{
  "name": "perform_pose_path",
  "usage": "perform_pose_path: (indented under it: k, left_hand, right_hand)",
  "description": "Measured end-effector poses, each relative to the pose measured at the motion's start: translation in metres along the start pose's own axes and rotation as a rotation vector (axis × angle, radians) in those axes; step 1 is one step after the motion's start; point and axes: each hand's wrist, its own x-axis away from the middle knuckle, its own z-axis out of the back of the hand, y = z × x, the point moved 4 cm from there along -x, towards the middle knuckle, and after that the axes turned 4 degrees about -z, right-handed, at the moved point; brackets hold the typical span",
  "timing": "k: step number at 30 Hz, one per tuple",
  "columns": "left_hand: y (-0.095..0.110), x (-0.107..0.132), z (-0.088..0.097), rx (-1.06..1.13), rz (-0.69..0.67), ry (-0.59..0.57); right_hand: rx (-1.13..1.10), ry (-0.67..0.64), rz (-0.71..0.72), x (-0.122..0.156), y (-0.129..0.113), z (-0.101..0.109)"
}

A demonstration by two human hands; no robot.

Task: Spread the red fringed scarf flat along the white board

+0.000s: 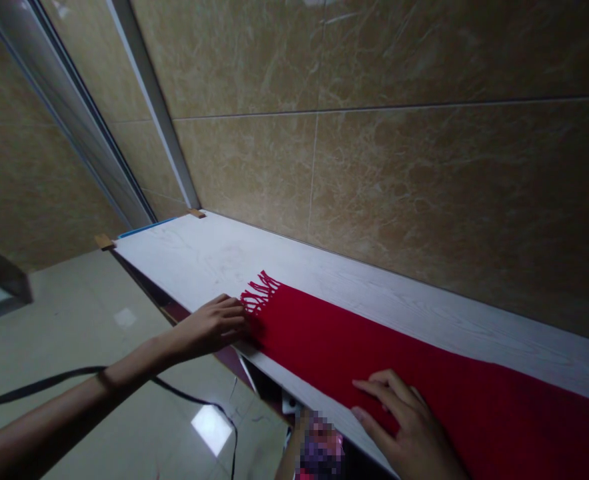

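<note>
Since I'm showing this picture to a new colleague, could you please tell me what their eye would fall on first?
A long, bright red scarf comes first, lying along a white wood-grain board against beige marble-look wall tiles. At its far end, the left hand lies beside the thin red fringe, while the right hand spreads flat on the scarf nearer the camera.

A long white wood-grain board (pixel 214 260) carries a red fringed scarf (pixel 354 347), laid lengthwise along it, fringe toward the far end — there, two small wooden blocks (pixel 104 241) sit at the corners, a thin blue strip (pixel 147 228) between them.
</note>
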Motion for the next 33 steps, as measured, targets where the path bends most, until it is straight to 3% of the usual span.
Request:
perform_pose_path:
  k: [6, 12, 19, 26, 33]
  left_hand:
    - [-0.005, 0.016, -0.007, 0.015, 0.057, 0.105]
    - [-0.002, 0.015, -0.016, 0.173, 0.151, 0.135]
    - [0.006, 0.008, -0.022, 0.253, 0.109, 0.136]
    - [0.002, 0.011, -0.014, 0.486, 0.287, 0.3]
    - [0.004, 0.015, -0.017, 0.557, 0.247, 0.215]
  right_hand:
    - [0.095, 0.044, 0.027, -0.003, -0.01, 0.001]
    - [0.229, 0.167, 0.172, -0.004, -0.022, 0.006]
    - [0.332, 0.175, 0.216, -0.003, -0.026, 0.002]
    - [0.404, 0.044, 0.164, 0.011, -0.01, -0.005]
    - [0.424, -0.095, 0.137, 0.023, 0.009, -0.012]
